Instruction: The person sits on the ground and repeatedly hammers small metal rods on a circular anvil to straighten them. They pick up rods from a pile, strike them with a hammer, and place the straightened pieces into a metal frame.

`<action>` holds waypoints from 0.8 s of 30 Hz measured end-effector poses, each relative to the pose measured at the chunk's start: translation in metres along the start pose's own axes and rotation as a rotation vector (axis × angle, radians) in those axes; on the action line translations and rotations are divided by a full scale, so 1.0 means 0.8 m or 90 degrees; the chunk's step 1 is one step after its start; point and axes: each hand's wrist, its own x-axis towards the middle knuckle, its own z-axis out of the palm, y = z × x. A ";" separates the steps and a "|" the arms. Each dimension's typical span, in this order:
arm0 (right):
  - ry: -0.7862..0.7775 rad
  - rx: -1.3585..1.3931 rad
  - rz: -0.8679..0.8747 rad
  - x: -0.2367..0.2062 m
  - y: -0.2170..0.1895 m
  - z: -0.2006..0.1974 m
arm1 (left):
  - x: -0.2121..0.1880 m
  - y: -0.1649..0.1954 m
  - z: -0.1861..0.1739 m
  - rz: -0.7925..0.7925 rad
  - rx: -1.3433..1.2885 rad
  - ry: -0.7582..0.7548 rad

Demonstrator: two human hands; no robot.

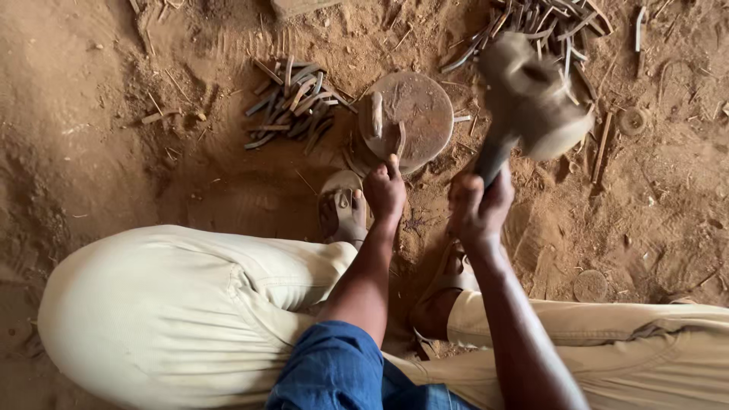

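Head view: right hand (477, 206) fingers clench hammer (531, 102); left hand (385, 190) pinches metal piece (399, 140).

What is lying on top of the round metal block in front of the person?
On the round metal block lie two short metal pieces; the left hand holds one at its near edge. The right hand raises a blurred hammer. The block's base is sunk in sand.
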 end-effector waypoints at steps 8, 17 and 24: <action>-0.034 -0.252 0.317 0.023 -0.011 0.014 | 0.006 0.041 -0.007 0.113 -0.021 0.050; 0.029 -0.193 0.062 -0.011 0.021 0.006 | 0.012 0.002 0.004 0.101 0.154 0.071; -0.076 -0.268 0.526 0.006 0.006 0.021 | 0.003 0.018 -0.004 0.278 -0.080 0.169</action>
